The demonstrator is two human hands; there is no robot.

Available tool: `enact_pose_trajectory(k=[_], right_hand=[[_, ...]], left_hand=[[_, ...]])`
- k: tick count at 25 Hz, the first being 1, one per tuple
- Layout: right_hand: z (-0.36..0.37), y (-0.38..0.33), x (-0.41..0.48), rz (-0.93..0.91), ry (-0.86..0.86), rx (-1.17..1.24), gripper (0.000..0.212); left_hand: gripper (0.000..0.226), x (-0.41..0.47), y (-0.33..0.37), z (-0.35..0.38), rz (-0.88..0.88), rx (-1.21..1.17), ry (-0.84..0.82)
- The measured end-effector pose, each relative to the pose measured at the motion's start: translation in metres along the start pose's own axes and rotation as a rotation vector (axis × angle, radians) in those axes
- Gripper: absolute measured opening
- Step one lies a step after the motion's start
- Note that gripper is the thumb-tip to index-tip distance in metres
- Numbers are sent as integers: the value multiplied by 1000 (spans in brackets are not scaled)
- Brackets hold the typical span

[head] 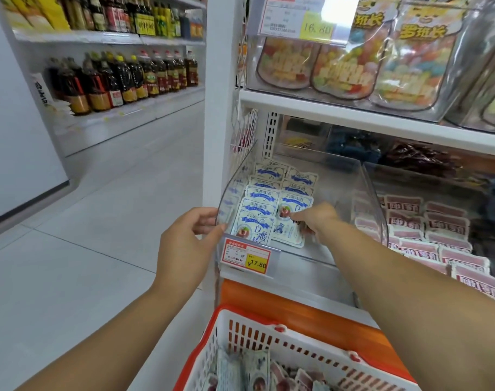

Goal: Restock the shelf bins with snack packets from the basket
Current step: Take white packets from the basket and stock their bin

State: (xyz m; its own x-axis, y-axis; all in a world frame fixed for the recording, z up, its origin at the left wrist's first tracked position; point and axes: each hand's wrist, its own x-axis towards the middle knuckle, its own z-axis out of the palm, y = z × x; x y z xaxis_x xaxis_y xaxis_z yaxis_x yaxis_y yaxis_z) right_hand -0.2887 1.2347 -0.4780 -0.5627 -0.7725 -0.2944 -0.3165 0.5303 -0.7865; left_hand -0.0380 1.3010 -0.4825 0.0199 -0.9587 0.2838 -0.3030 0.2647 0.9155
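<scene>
far left, bottles (122, 80) lined a shelf across the aisle. the left hand (190, 244) had its grip clenched on the front edge of the clear bin's (339, 187) left wall, thumb and fingers pinching it. a tag (246, 256) hung just below that corner. white-and-blue packets (262, 198) lay in two overlapping rows along the bin's left side. the right hand (317, 218) reached inside, its grip grasping the front packet (286, 235) of the right row. the neighbouring bin held red packets (444, 238). below, the basket (240, 328) held mixed packets (254, 371).
</scene>
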Motion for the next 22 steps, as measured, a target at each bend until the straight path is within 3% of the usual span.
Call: enact_pose_trajectory(k=[18,20,22], right_hand=[[0,4,-1,124,-13,211,38],[-7,-3,-11,48,60,112,31],[-15,-13,-31,-140,199,-9,40]], left_hand=[[21,2,-5,1,14,66,2],[19,1,-4,-1,22,86,25],[18,-5,-3,-4,23,127,77]])
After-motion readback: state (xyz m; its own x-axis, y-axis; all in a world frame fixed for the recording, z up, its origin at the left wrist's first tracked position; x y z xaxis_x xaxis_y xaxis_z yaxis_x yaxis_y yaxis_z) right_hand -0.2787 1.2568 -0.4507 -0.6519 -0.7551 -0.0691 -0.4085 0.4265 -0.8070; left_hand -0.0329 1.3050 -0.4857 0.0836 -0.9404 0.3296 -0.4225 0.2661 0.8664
